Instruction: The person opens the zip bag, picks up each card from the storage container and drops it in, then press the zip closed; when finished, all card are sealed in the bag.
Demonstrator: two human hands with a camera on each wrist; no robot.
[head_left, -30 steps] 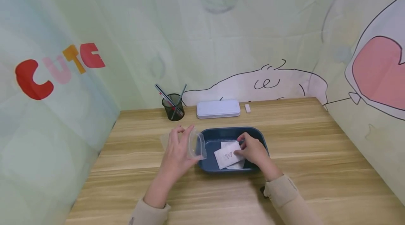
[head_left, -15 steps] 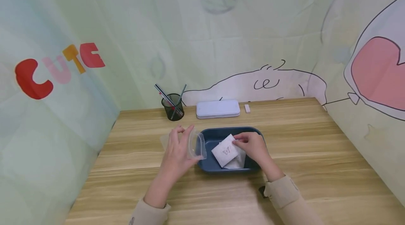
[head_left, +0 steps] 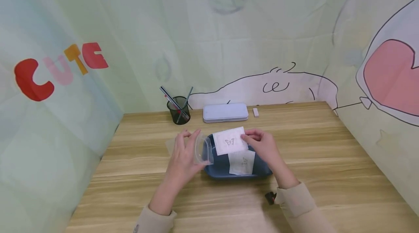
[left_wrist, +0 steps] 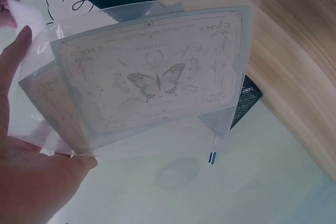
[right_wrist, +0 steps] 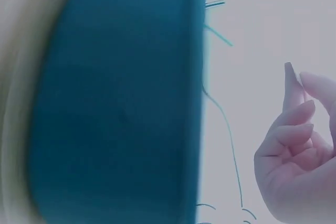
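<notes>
Butterfly card (head_left: 230, 141) above blue tray (head_left: 218, 166), another card (head_left: 242, 162) inside.

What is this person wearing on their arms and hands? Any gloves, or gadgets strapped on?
No gloves: both the left hand and the right hand are bare. Each arm has a long beige sleeve, the left sleeve and the right sleeve, ending in a cuff at the wrist. A small black item shows at the right cuff; what it is cannot be told.

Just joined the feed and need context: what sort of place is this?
Probably a small desk nook for study or crafts: a wooden desk, a pen cup and pencil case at the back, and cartoon wall cloth around it.
</notes>
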